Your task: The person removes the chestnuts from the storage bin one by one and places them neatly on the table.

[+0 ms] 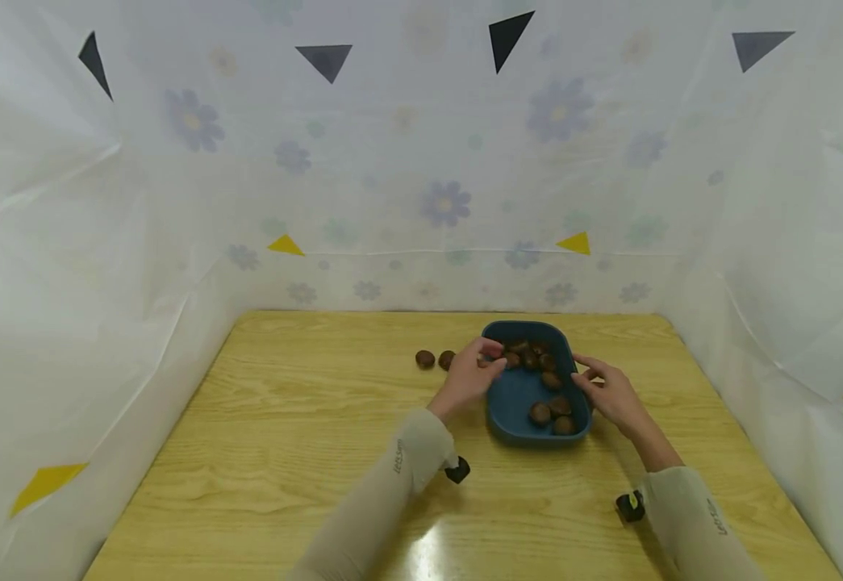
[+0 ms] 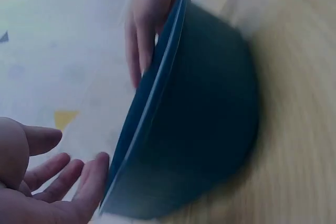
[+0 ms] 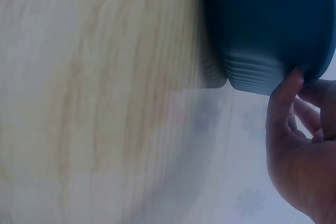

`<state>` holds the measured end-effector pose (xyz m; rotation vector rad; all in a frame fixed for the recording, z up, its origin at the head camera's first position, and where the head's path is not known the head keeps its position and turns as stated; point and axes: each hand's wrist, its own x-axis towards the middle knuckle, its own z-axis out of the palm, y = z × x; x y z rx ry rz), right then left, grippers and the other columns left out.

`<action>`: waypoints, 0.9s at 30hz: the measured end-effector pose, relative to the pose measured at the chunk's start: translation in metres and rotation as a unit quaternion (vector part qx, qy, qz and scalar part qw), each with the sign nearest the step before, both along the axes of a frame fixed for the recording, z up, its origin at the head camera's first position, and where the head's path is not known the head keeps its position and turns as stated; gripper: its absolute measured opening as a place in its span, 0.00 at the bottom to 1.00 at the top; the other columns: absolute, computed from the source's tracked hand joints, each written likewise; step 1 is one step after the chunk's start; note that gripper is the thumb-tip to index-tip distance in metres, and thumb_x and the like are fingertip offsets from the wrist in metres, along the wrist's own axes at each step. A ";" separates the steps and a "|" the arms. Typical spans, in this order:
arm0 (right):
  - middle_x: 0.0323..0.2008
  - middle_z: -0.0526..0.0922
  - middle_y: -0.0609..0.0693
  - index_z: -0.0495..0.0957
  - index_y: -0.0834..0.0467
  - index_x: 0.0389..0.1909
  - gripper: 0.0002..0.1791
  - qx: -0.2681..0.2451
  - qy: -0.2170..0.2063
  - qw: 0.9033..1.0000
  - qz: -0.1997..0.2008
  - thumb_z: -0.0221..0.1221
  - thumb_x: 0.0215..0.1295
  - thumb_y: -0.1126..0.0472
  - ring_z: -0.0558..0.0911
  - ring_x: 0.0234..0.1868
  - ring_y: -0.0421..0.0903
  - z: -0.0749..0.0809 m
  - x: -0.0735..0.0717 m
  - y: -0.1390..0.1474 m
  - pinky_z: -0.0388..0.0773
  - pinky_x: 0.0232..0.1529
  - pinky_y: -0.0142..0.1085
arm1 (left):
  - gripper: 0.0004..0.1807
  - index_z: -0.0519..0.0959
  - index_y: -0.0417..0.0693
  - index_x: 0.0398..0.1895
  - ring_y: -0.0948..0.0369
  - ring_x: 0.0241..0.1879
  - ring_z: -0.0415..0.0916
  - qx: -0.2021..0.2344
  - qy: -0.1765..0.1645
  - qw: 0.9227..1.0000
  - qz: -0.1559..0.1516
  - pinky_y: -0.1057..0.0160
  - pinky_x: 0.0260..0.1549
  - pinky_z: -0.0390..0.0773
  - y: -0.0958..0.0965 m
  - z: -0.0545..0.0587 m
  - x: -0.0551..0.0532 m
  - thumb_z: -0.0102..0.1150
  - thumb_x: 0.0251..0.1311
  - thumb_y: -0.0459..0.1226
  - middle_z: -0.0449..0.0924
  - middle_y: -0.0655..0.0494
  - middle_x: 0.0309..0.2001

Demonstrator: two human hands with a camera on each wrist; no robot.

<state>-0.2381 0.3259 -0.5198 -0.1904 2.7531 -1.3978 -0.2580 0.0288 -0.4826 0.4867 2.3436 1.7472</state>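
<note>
A dark blue, round-cornered plastic bin (image 1: 519,424) stands on the table with several brown chestnuts (image 1: 540,413) inside, in a far group and a near group. My left hand (image 1: 469,373) reaches over its left rim, thumb and fingers apart. In the left wrist view the left hand's fingertips (image 2: 100,163) are right at the rim, with nothing seen between them and the thumb. At the right side, my right hand (image 1: 611,395) holds the bin's rim; in the right wrist view a fingertip (image 3: 295,80) presses the outer wall just below it.
Two chestnuts (image 1: 424,360) lie on the wooden table (image 1: 283,452) left of the bin, one partly behind the left hand. White patterned sheeting (image 1: 392,161) encloses the table at the back and both sides. A small black device (image 1: 457,470) sits at each wrist.
</note>
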 end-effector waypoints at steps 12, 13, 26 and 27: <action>0.45 0.78 0.64 0.60 0.61 0.80 0.32 0.006 -0.005 1.000 -0.001 0.52 0.83 0.51 0.84 0.34 0.47 -0.002 0.000 -0.004 0.82 0.26 0.41 | 0.20 0.76 0.49 0.64 0.54 0.50 0.81 -0.067 -0.115 0.991 -0.019 0.52 0.48 0.84 0.061 -0.007 0.028 0.56 0.77 0.49 0.79 0.55 0.57; 0.46 0.78 0.64 0.60 0.61 0.80 0.32 0.007 -0.005 1.000 0.000 0.52 0.83 0.51 0.84 0.34 0.47 -0.002 0.000 -0.004 0.81 0.26 0.41 | 0.21 0.76 0.49 0.64 0.56 0.50 0.80 -0.081 -0.116 0.990 -0.012 0.52 0.48 0.83 0.063 -0.008 0.027 0.57 0.77 0.49 0.79 0.54 0.58; 0.45 0.78 0.64 0.61 0.60 0.79 0.32 -0.001 -0.008 1.000 -0.004 0.53 0.82 0.51 0.82 0.30 0.46 -0.001 -0.002 -0.005 0.81 0.26 0.40 | 0.17 0.80 0.44 0.55 0.59 0.38 0.80 -0.102 -0.150 0.982 -0.046 0.57 0.41 0.85 0.076 -0.022 0.017 0.71 0.64 0.35 0.82 0.54 0.46; 0.44 0.78 0.64 0.61 0.61 0.79 0.32 -0.001 -0.008 1.000 -0.004 0.53 0.82 0.51 0.82 0.30 0.45 -0.002 -0.002 -0.005 0.80 0.25 0.40 | 0.16 0.81 0.44 0.53 0.60 0.38 0.79 -0.107 -0.142 0.983 -0.048 0.59 0.40 0.84 0.075 -0.023 0.017 0.72 0.63 0.33 0.82 0.54 0.45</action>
